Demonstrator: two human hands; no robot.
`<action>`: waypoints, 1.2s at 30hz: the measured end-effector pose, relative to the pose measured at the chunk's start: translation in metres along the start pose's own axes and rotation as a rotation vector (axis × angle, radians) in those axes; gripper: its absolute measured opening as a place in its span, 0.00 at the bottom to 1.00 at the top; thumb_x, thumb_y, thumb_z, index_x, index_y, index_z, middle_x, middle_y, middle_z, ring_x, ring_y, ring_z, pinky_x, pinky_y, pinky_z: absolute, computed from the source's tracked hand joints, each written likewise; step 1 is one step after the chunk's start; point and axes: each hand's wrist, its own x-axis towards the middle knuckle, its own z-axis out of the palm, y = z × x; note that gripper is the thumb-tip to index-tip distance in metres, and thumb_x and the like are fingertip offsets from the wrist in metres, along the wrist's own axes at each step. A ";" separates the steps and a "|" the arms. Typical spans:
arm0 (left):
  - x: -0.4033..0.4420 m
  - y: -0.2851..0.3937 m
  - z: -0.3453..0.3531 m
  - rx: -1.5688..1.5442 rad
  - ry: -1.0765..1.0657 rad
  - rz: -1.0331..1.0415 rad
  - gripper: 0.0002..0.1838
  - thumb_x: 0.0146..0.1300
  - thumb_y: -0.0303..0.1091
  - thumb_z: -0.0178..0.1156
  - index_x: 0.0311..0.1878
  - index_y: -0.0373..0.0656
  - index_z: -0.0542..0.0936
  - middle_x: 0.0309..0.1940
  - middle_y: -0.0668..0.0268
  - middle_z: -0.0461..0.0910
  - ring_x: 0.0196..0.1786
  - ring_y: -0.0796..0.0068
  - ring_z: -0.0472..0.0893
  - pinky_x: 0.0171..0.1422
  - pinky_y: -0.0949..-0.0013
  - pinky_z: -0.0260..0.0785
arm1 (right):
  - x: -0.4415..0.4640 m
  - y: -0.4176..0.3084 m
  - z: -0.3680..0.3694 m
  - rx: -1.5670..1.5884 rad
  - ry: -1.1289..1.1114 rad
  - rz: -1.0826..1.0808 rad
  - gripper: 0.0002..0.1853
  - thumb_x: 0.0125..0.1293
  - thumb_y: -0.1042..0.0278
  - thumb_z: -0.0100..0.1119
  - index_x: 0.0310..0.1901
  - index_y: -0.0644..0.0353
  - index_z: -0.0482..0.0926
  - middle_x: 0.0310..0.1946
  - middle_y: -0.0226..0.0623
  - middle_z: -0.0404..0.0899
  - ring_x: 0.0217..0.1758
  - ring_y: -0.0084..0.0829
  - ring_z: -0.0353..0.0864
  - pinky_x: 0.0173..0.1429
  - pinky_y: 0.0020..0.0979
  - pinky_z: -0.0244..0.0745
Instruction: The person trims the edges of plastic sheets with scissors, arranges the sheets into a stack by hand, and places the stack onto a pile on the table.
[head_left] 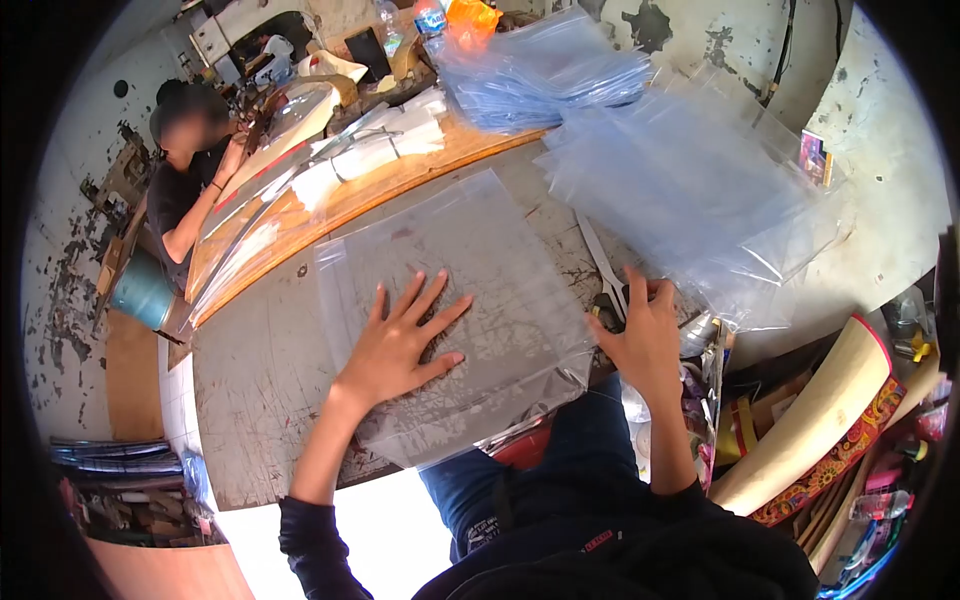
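A clear plastic sheet (500, 270), perhaps a flat bag, lies on the worn grey tabletop in front of me. My left hand (400, 345) rests flat on it with the fingers spread. At the sheet's right edge, my right hand (645, 335) has its fingers curled about the dark handles of a pair of scissors (598, 252). The thumb and index finger stand on either side of the handles, which are partly hidden. The scissors' blades point away from me, beside a loose pile of clear plastic sheets (680, 180).
Another stack of plastic (550, 75) sits farther back. White bundled material (370, 155) lies on a wooden-edged table, where a co-worker (190, 150) sits at the left. A rolled cream sheet (810, 425) and clutter stand to my right. A blue-green bucket (145, 288) is at the left.
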 end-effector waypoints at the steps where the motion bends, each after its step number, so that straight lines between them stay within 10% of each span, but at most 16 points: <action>1: -0.004 0.006 -0.001 -0.001 0.017 -0.050 0.32 0.57 0.52 0.56 0.65 0.57 0.62 0.68 0.61 0.54 0.69 0.56 0.53 0.69 0.40 0.38 | 0.002 0.000 -0.001 0.024 -0.038 0.070 0.32 0.45 0.59 0.68 0.52 0.63 0.69 0.42 0.51 0.66 0.43 0.47 0.69 0.46 0.40 0.68; 12: -0.055 0.133 -0.010 -1.028 0.055 -0.013 0.45 0.54 0.47 0.62 0.69 0.42 0.50 0.64 0.52 0.57 0.65 0.51 0.61 0.65 0.58 0.56 | -0.031 -0.051 -0.080 0.456 -0.129 -0.078 0.37 0.38 0.61 0.71 0.55 0.55 0.69 0.42 0.45 0.62 0.43 0.42 0.70 0.44 0.35 0.71; 15: -0.052 0.157 0.003 -1.806 0.603 -0.328 0.52 0.54 0.60 0.56 0.69 0.43 0.36 0.64 0.48 0.55 0.64 0.55 0.61 0.63 0.59 0.58 | -0.043 -0.083 -0.073 0.636 -0.461 -0.340 0.36 0.48 0.60 0.64 0.60 0.60 0.63 0.48 0.50 0.61 0.47 0.46 0.68 0.49 0.36 0.68; 24: -0.148 0.066 -0.011 -1.187 1.006 -1.003 0.30 0.62 0.38 0.54 0.60 0.25 0.60 0.34 0.56 0.77 0.30 0.72 0.79 0.30 0.77 0.72 | -0.014 -0.079 -0.070 0.745 -0.339 -0.669 0.27 0.56 0.69 0.59 0.58 0.64 0.64 0.52 0.54 0.66 0.56 0.49 0.68 0.55 0.43 0.66; 28: -0.211 -0.014 -0.016 -0.846 0.691 -1.117 0.30 0.63 0.42 0.54 0.59 0.27 0.63 0.33 0.65 0.75 0.31 0.79 0.76 0.31 0.79 0.68 | 0.020 -0.036 -0.098 -0.177 0.436 -0.179 0.18 0.49 0.80 0.60 0.44 0.58 0.78 0.49 0.45 0.72 0.56 0.44 0.71 0.55 0.38 0.69; 36: -0.250 -0.090 0.021 -0.707 0.525 -1.135 0.24 0.63 0.38 0.53 0.56 0.28 0.68 0.32 0.65 0.75 0.34 0.82 0.72 0.35 0.80 0.63 | 0.044 -0.004 -0.111 -0.433 0.225 -0.069 0.19 0.48 0.78 0.61 0.44 0.54 0.77 0.46 0.33 0.76 0.48 0.33 0.76 0.63 0.41 0.63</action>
